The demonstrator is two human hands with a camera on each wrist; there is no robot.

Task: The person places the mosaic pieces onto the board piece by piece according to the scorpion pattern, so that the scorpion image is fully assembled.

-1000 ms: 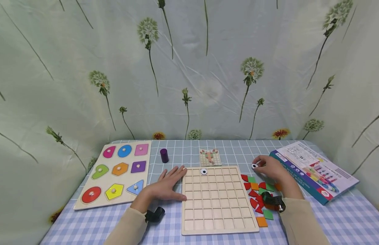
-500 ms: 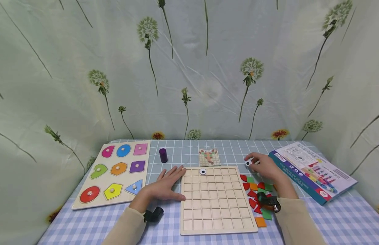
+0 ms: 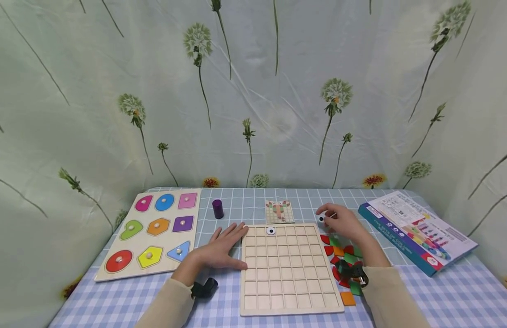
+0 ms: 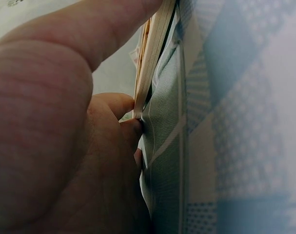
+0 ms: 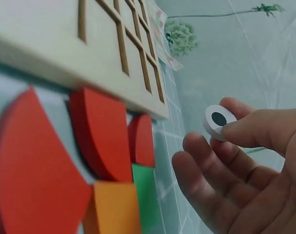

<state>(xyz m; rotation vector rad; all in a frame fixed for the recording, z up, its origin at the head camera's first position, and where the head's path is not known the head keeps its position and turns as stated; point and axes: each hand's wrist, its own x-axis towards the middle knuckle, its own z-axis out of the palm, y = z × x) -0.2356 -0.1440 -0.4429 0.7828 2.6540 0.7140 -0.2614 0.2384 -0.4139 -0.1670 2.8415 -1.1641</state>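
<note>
A wooden grid board (image 3: 292, 273) lies on the table. One white disc with a black dot (image 3: 271, 231) sits in its far row, left of the middle. My left hand (image 3: 218, 250) rests at the board's left edge, fingers spread and straight, thumb and fingertips touching the rim. Beyond the board's far right corner, my right hand (image 3: 341, 221) pinches a second eye disc (image 5: 219, 120) between thumb and index finger, held above the table. Loose red quarter-round pieces (image 5: 105, 131), an orange square (image 3: 348, 299) and green pieces (image 5: 145, 195) lie beside the board, partly under the right wrist.
A pattern card (image 3: 279, 212) lies behind the board. A purple cylinder (image 3: 218, 209) stands to its left, and a shape puzzle with knobs (image 3: 155, 246) lies farther left. At the right is a flat toy box (image 3: 417, 230). A printed curtain (image 3: 253, 91) hangs behind the table.
My right hand has moved left with the eye disc, nearer to the board's far right corner. The left hand stays in place on the board's edge.
</note>
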